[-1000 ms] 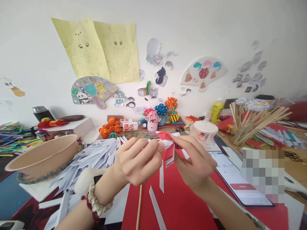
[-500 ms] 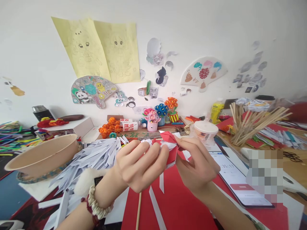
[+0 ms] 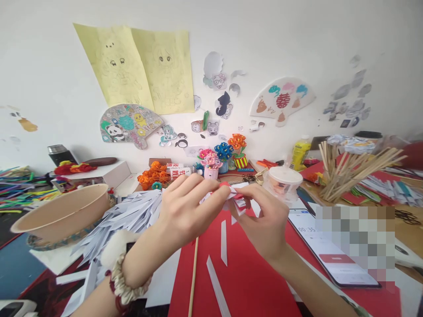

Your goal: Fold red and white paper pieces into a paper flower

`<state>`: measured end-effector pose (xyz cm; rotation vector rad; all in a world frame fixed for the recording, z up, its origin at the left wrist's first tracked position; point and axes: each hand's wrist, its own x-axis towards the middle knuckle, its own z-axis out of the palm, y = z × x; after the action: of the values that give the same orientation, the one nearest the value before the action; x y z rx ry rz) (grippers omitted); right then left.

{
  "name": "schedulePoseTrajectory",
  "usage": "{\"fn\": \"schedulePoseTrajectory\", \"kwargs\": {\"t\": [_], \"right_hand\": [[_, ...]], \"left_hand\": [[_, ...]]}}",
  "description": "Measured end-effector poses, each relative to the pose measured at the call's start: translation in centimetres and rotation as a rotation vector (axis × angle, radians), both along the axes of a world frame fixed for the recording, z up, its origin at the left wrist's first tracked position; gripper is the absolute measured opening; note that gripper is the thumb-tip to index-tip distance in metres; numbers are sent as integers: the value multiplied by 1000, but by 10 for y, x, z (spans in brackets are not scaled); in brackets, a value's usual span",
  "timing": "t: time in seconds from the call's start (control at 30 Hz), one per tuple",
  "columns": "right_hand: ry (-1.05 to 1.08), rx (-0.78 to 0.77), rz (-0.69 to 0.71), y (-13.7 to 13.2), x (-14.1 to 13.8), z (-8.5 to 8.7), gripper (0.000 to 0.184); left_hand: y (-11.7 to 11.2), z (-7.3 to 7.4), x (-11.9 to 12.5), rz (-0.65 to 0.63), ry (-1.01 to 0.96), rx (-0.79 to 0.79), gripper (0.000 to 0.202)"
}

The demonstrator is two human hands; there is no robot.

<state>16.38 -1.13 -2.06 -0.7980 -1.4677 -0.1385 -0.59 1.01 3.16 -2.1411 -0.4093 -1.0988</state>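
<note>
Both my hands meet at the middle of the view, above a red paper sheet (image 3: 251,281). My left hand (image 3: 187,211) and my right hand (image 3: 266,220) pinch a small folded piece of red and white paper (image 3: 235,199) between their fingertips. The piece is bunched tight and partly hidden by my fingers. A thin wooden stick (image 3: 193,277) runs down from under my left hand. Loose white paper strips (image 3: 218,286) lie on the red sheet below.
A tan paper bowl (image 3: 59,215) stands at left beside a heap of white strips (image 3: 128,213). A phone (image 3: 327,251) lies at right, a lidded plastic cup (image 3: 283,182) behind it, a bundle of wooden sticks (image 3: 346,169) further right. Paper flowers (image 3: 224,156) line the wall.
The red and white paper has been folded smaller and tighter between my fingertips. Both hands have risen slightly and drawn closer together.
</note>
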Motion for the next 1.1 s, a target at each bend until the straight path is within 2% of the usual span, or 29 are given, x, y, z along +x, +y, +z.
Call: {"fn": "schedulePoseTrajectory", "kwargs": {"t": [0.1,0.2,0.3,0.43,0.5,0.6,0.67,0.73,0.77,0.83,0.9,0.97,1.0,1.1], "right_hand": [[63,-309,139,3,0,0,12],[181,-628,381,8,2,-2,18],[254,-821,563,14,6,-4,23],[239,-966,662,16,12,-4,19],[249,-1004,688,15,13,-3,22],[284,-1030,747,13,13,-1,21],[283,-1015,786,13,11,-1,20],[242,-943,773,12,9,-1,20],[201,-871,724,12,8,-2,19],[98,-644,525,10,7,-3,12],[-14,-290,206,7,5,-4,7],[-96,17,-44,4,4,-4,16],[-106,169,-132,3,4,-3,21],[-137,345,-246,0,5,-2,33]], "left_hand": [[0,10,0,28,53,-303,10],[-1,16,-1,36,50,-634,13],[1,20,-4,58,2,-842,12],[6,23,-9,-49,29,-1097,17],[8,25,-12,-71,32,-1228,30],[10,27,-16,-71,35,-1343,41],[11,27,-16,-73,52,-1374,34],[9,28,-16,-73,44,-1344,20],[7,28,-15,-72,22,-1293,14],[1,29,-12,-72,-23,-1129,15],[-7,29,-9,-42,-19,-904,14],[-13,27,-6,-48,20,-669,16],[-15,26,-4,-50,52,-550,14],[-17,23,-2,-56,113,-98,10]]}}
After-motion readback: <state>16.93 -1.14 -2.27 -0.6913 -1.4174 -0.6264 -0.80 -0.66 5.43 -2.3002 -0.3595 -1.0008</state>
